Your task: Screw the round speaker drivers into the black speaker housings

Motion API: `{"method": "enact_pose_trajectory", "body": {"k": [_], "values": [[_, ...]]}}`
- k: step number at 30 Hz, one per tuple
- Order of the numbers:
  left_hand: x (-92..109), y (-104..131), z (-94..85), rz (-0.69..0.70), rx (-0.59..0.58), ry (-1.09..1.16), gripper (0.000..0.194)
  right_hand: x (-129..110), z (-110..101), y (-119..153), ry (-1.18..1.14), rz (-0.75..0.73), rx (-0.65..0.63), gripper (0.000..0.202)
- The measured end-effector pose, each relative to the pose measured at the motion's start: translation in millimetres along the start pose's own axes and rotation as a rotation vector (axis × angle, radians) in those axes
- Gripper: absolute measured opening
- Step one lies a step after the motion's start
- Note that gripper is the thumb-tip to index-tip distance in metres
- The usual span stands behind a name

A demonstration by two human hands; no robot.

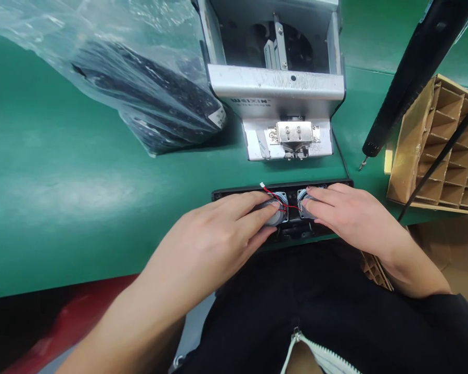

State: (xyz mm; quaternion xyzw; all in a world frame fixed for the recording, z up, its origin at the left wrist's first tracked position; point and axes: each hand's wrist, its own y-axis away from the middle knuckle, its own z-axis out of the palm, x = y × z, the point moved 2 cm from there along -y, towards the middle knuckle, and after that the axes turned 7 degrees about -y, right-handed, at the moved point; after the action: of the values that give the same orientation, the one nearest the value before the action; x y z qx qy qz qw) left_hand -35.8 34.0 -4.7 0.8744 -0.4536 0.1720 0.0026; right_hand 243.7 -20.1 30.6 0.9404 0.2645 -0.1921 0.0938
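- Far left, we see a plastic bag [148,98] of dark parts.
- Our left hand [206,234] grips the left speaker [272,218], seated in a black housing [294,227] at the near edge.
- Between the speakers run red wires [292,206]; we judge them soft and fragile.
- Our right hand [359,218] grips the right speaker [301,199]; we judge both speakers stiff, fairly dense, best held by their rims.
- Far right, we note a black screwdriver [409,78].
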Motion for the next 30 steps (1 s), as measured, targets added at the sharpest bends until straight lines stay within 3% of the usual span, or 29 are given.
{"method": "enact_pose_trajectory", "body": {"k": [6, 18, 30], "values": [[-3, 0, 3.1, 0.016, 0.025, 0.012, 0.037, 1, 0, 0, -0.004, -0.025, 0.019, 0.027], [-8, -2, -0.9, -0.03, -0.066, 0.126, 0.033, 0, 0, 2, 0.038, -0.03, -0.001, 0.027], [8, -3, 7.9, -0.005, -0.007, 0.031, 0.035, 4, 0, 4, 0.046, -0.025, -0.036, 0.028]]}}
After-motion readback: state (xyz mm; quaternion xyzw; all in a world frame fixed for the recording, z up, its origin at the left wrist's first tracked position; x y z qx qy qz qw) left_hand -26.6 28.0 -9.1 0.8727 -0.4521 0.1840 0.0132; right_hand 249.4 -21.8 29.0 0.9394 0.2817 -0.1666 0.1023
